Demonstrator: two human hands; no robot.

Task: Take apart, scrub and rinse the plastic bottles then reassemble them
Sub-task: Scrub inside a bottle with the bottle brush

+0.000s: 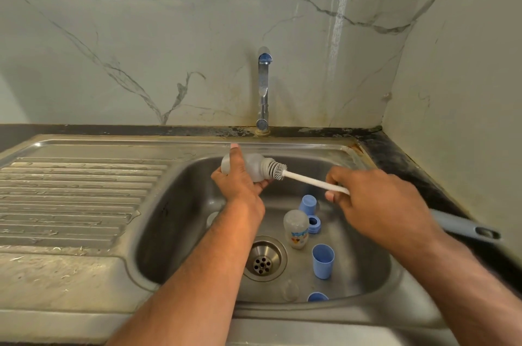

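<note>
Home kitchen, prob. a modest one — stainless steel sink point(367, 275) w/ a ribbed drainboard point(70, 198) pressed into the same sheet, set in a dark countertop point(395, 153). Single chrome tap point(263, 85) w/ a blue cap rises at the back edge. Walls are pale marble-look panels point(141, 34) w/ grey veining, meeting in a corner at right — grime and rust stains along the joint behind the tap.

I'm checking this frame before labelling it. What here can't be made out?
Head view:
- Bottle: its middle is hidden by the left hand.
- Brush: how far it sits inside the neck is unclear.
- Blue piece: cut off by the sink rim.
- Clear piece: too faint to identify.
- Tap: no stream visible, flow uncertain.
</note>
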